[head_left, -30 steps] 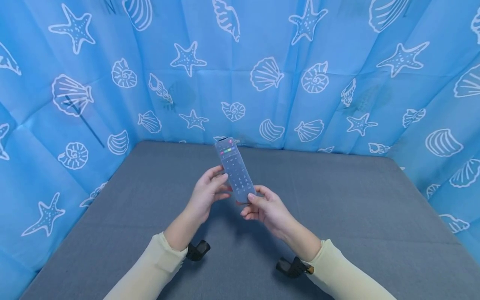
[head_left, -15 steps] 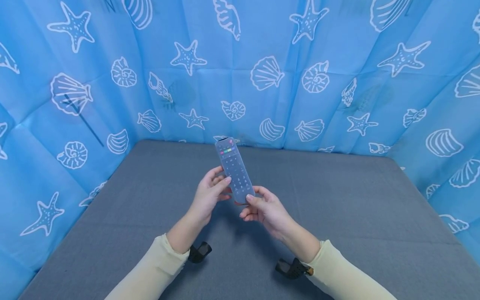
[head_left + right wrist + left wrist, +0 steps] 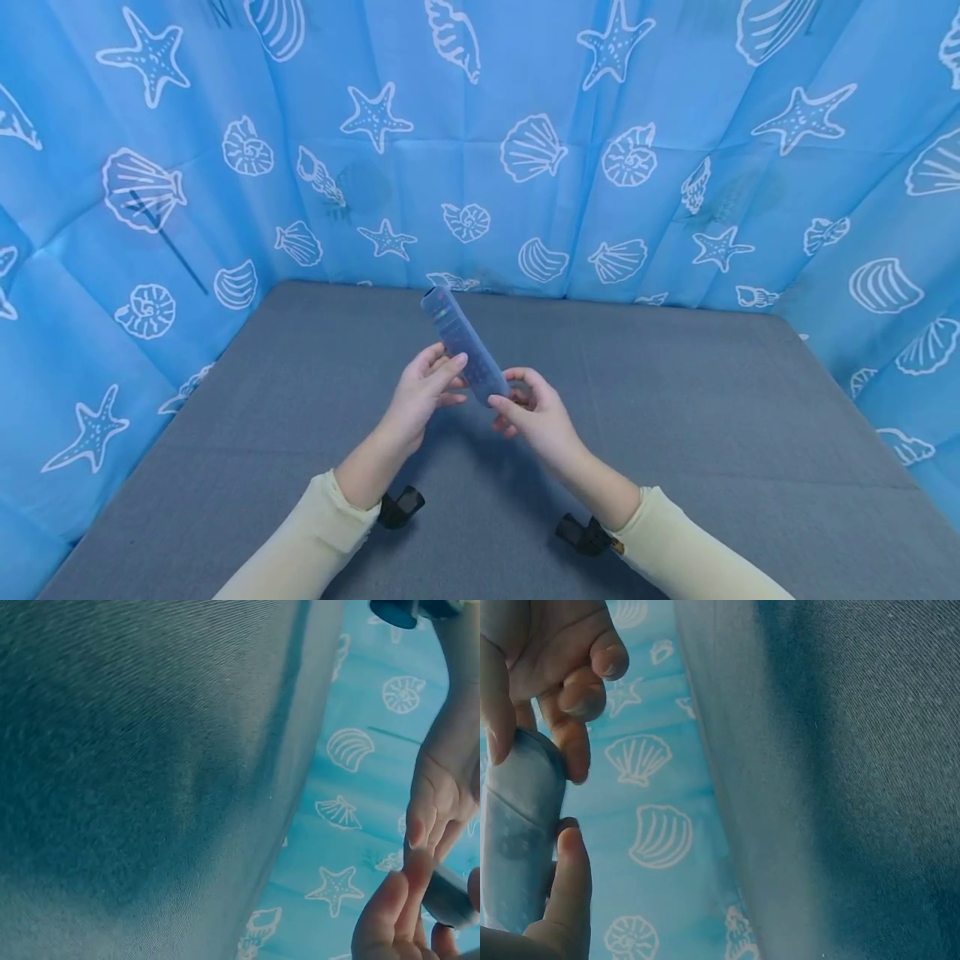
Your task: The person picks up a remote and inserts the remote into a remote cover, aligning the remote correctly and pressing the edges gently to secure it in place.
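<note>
A remote control (image 3: 467,343) in a translucent bluish cover is held up over the table, tilted with its top end toward the upper left in the head view. My left hand (image 3: 422,393) grips its left edge, thumb on the near side and fingers behind. At the lower end, my right hand (image 3: 542,417) pinches a corner between thumb and fingers. The left wrist view shows the cover of the remote (image 3: 517,840) with creases near that end. Only a dark end of the remote (image 3: 450,894) appears in the right wrist view, between both hands.
A grey cloth-covered table (image 3: 675,400) spreads beneath the hands. Blue curtains (image 3: 465,108) printed with shells and starfish stand along its back and sides. Each wrist carries a black camera mount, one by the left sleeve (image 3: 300,533) and one by the right sleeve (image 3: 697,550).
The remote has turned about its length, so its button face now shows at a slant, and its top end has dipped slightly leftward. The right fingers have shifted at the lower end.
</note>
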`<control>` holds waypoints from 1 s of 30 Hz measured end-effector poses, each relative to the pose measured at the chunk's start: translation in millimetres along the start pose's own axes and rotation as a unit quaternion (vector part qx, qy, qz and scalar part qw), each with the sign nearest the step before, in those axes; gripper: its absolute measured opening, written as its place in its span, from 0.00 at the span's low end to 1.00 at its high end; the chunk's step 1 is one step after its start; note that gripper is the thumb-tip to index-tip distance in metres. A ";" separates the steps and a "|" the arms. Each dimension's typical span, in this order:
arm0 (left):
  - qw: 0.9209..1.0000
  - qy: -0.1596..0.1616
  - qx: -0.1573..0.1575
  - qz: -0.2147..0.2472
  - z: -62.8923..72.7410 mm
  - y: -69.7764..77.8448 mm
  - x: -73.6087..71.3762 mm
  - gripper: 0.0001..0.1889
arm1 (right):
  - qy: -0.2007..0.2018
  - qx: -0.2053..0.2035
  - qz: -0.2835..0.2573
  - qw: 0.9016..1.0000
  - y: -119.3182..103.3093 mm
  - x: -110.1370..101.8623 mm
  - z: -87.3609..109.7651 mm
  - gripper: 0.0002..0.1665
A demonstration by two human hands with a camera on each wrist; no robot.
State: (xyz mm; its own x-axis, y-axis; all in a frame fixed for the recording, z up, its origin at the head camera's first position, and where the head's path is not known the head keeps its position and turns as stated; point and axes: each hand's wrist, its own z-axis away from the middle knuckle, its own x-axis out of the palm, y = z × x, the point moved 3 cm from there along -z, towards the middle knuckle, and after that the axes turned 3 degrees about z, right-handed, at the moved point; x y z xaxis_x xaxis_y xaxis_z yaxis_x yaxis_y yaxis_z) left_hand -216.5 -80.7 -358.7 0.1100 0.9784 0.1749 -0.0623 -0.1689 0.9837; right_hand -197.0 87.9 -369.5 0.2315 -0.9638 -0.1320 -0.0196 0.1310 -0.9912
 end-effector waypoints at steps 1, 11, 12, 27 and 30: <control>1.000 -0.002 -0.003 0.004 0.0 -0.5 0.9 0.27 | 0.007 -0.012 0.023 1.000 -0.3 0.7 0.2 0.19; 0.997 -0.004 -0.025 0.078 -0.6 -6.6 7.6 0.23 | 0.033 -0.110 0.191 0.975 -1.5 8.5 6.7 0.24; 0.995 -0.006 -0.029 0.092 -0.4 -6.8 8.0 0.25 | 0.029 -0.114 0.195 0.974 -1.7 8.5 7.4 0.25; 0.988 -0.001 -0.060 0.145 0.3 -11.7 14.9 0.32 | 0.051 -0.158 0.217 0.962 -14.2 10.0 -6.6 0.09; 0.988 -0.002 -0.057 0.142 1.0 -13.4 16.4 0.36 | 0.078 -0.215 0.270 0.935 -20.6 11.6 -11.2 0.09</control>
State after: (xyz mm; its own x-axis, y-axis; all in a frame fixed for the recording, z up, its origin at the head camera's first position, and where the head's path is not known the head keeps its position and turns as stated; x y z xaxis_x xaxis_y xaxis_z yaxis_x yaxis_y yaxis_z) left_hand -212.9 -62.5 -368.9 0.0751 0.8928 0.4442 -0.2017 -0.4226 0.8836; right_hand -204.8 71.4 -350.7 -0.0696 -0.8106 -0.5815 -0.4891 0.5358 -0.6883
